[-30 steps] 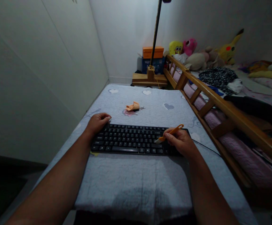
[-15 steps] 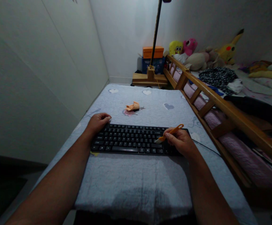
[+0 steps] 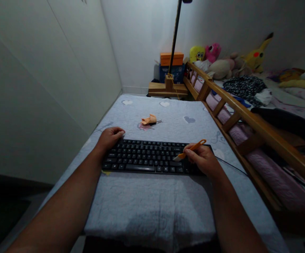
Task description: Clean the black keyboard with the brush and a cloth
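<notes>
A black keyboard (image 3: 141, 154) lies flat on the cloth-covered table in front of me. My left hand (image 3: 109, 138) is closed at its upper left corner, fingers curled and thumb along the edge; the fingertips are partly hidden. Between the thumb and fingers of my right hand (image 3: 201, 158) is a small brush with an orange handle (image 3: 193, 147). Its pale bristles point down and left, over the keys near the right end of the letter block. That hand covers most of the number pad.
Beyond the keyboard lie a crumpled orange cloth (image 3: 149, 119) and thin cotton swabs (image 3: 159, 121). A black cable (image 3: 231, 164) runs right from the keyboard. A wooden bed rail (image 3: 236, 109) borders the table's right side, and a white cabinet (image 3: 49, 80) stands left.
</notes>
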{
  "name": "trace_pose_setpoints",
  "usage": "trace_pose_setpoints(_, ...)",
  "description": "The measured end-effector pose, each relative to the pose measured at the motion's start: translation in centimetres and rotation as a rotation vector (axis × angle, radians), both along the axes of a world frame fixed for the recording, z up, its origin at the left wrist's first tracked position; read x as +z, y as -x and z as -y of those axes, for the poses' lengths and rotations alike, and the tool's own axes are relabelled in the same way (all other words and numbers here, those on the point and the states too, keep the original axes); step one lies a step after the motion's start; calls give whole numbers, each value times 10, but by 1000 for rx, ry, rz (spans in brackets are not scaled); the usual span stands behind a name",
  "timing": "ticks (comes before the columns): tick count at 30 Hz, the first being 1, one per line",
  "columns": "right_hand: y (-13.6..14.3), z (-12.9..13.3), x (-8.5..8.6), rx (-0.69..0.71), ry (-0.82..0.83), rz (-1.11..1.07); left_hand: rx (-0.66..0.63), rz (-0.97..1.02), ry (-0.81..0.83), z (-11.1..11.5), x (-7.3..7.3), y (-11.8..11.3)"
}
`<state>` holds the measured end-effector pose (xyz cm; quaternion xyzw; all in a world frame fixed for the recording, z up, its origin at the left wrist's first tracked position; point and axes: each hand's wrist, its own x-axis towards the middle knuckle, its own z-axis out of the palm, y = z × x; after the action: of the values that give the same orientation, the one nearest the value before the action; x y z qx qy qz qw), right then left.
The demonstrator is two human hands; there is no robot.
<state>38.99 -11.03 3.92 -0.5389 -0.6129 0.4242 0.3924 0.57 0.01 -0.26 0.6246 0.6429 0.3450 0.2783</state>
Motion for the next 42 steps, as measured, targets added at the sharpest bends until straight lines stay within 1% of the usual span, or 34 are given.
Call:
trace_pose_setpoints(4, 0, 0, 0, -1, 2, -11, 4, -8, -7, 0, 1, 0)
trace_pose_setpoints(10, 1, 0, 2, 4, -4, 7, -2, 0, -14, -1, -3, 2)
trace_pose_setpoints(14, -1, -1, -1, 14, -2, 18, 1, 17, -11, -2, -4, 2)
trace_pose_setpoints(19, -1, 0, -3, 17, 5, 11, 2, 19, -2, -1, -2, 2)
trace_pose_setpoints(28, 3, 1, 5, 11, -5, 24, 2, 32, 3, 1, -1, 0)
trace_pose_setpoints(34, 2, 1, 4, 17, -23, 51, 0, 30, 8, -1, -2, 2)
trace_pose_setpoints(42, 3, 1, 5, 22, -24, 39, 2, 12, 8, 1, 1, 0)
